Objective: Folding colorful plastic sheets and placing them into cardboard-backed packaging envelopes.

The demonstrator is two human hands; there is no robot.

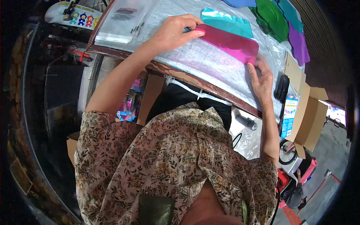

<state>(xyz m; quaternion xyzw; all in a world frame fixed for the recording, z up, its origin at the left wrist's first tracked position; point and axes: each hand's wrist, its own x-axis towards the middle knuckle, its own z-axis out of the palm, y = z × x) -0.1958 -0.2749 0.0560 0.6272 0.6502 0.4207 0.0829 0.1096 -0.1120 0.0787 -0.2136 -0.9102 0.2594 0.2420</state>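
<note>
A shiny magenta plastic sheet or flat pouch (229, 42) stretches between my two hands, just over the table (202, 62) covered in clear film. My left hand (173, 32) pinches its left end, thumb on top and fingers curled behind. At the lower right corner my right hand (261, 80) grips it between thumb and fingers. Behind the magenta piece lies a glossy teal one (229, 23), partly covered by it. Whether the magenta piece is a single layer or a pouch, I cannot tell.
Green (270, 18) and purple (297, 45) pieces lie at the far right. Clear bags (122, 22) rest at the left. A black case (282, 88), a blue printed box (289, 117) and an open cardboard box (313, 120) stand by the right edge. Another person (294, 197) is lower right.
</note>
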